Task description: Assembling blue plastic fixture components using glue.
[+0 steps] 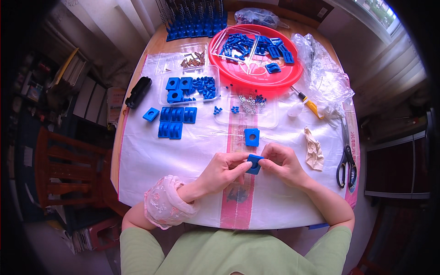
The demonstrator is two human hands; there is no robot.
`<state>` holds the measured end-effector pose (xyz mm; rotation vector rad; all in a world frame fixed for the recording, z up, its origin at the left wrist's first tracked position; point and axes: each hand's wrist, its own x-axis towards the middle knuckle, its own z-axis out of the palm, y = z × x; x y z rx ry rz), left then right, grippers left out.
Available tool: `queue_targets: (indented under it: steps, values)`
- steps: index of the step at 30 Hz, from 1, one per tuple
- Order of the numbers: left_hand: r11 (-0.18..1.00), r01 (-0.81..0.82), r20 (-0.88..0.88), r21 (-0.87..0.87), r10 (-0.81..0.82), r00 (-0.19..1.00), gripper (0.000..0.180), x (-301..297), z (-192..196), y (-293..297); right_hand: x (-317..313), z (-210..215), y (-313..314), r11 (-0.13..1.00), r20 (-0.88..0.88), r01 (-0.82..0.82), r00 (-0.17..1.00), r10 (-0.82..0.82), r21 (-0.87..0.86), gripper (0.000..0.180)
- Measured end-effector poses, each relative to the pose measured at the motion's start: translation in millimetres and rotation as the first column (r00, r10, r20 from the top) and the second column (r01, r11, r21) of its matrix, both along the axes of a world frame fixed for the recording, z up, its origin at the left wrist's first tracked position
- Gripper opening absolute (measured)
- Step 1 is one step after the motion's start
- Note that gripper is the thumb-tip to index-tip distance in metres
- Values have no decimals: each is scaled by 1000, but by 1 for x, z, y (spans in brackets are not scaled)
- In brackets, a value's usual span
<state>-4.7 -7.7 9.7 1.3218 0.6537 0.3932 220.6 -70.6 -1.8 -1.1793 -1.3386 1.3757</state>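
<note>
**Two-handed pinch on a small blue block above the table**

The left hand point(220, 172) and right hand point(282, 162) are pinching a blue square block point(254, 164) between their fingertips, just above the white table cover point(151, 160). The grip is looking shallow; a slip would likely be sending the block toward the second holed block point(251, 137) or the loose nuts in the clear tray point(270, 120).

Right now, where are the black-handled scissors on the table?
In the head view, the scissors lie at the table's right edge, just right of a crumpled beige glove and below the yellow-handled screwdriver, off to the right of the right hand.
</note>
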Motion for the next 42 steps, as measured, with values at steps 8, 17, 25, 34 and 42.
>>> queue_targets:
  steps: [8,17,25,34,42]
  values:
    - [999,-6,60,51,3,998,27,3,-2,-2,-1,1,0,999,33,-9,999,8,49,15]
    - [999,29,53,20,-30,998,26,3,-1,-1,-2,2,-2,995,40,3,999,-7,104,12]
    - [998,28,62,54,-31,998,26,4,-3,-2,-2,1,-2,992,59,6,998,-14,129,11]
    - [997,41,36,65,-43,998,29,4,0,-2,-3,1,-2,988,63,5,998,-14,151,10]
    - [993,29,27,114,-32,999,28,2,-1,-2,-3,5,-3,997,60,-24,998,19,78,9]
